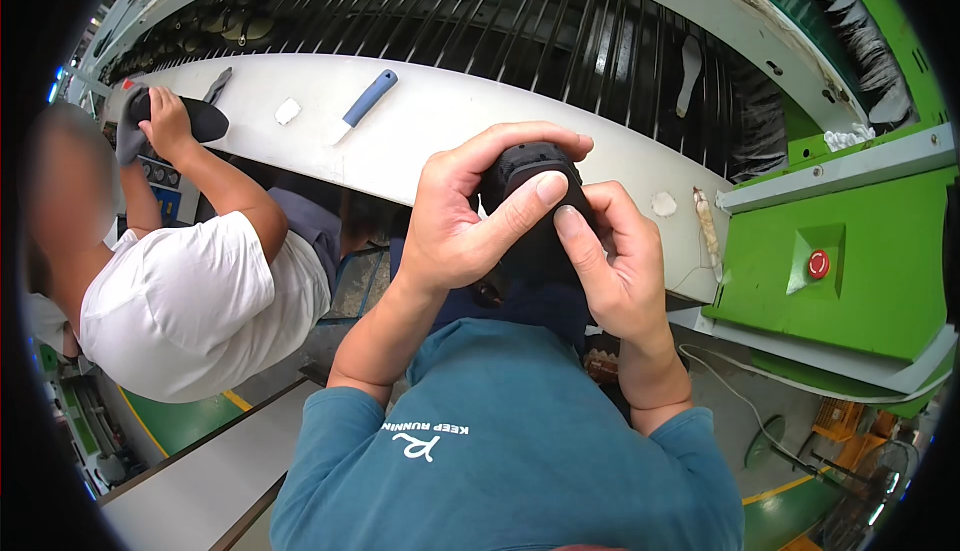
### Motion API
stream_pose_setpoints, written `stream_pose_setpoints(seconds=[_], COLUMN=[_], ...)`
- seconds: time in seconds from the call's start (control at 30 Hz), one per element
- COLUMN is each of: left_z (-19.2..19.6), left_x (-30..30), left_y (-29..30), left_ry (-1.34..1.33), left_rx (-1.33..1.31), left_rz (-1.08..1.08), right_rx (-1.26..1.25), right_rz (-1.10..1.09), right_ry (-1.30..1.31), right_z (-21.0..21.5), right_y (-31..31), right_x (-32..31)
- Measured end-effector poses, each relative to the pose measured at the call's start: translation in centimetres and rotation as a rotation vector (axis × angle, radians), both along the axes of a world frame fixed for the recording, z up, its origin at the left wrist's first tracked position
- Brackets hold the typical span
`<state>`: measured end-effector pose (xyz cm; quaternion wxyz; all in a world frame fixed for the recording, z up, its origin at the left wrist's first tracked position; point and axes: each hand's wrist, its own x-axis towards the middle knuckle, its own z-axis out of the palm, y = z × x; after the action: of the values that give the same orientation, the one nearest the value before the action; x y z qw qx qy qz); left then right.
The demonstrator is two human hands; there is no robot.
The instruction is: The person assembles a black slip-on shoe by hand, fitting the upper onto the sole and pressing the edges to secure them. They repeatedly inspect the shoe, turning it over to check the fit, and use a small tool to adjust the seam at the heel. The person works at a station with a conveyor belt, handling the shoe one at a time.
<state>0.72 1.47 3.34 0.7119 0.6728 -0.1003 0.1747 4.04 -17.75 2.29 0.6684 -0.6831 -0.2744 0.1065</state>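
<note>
A black shoe (532, 159), with a ridged edge at its far end, is held up in front of my chest. My left hand (475, 206) wraps round its left side, fingers curled over the far end and thumb pressed on the near face. On the other side my right hand (615, 256) grips it, thumb tip close to the left thumb. The shoe's lower part is dark against my clothes and hard to make out. Beyond it runs a white work ledge (450, 111), on which lies a blue-handled knife or scraper (370, 97).
At left a co-worker in a white shirt (180, 301) holds a black shoe or sole (208, 122). Behind the ledge is a bed of dark rollers (420, 21). A green machine panel with a red button (818, 264) stands right, beside a wrapped stick-like tool (706, 226).
</note>
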Motion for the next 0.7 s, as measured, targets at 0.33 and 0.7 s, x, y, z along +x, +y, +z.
stream_pose_setpoints(seconds=[0.33,0.7], left_z=[-0.5,-6.3], left_x=[1.4,7.2], left_y=[0.5,1.6], left_ry=[-0.007,0.044], left_rx=[0.011,-0.268], left_rz=[-0.020,0.010], right_rx=[-0.005,0.021], right_rz=[-0.148,-0.193], right_ry=[-0.027,-0.038], right_z=[-0.2,-0.5], right_y=[1.8,5.1], right_x=[0.7,5.6])
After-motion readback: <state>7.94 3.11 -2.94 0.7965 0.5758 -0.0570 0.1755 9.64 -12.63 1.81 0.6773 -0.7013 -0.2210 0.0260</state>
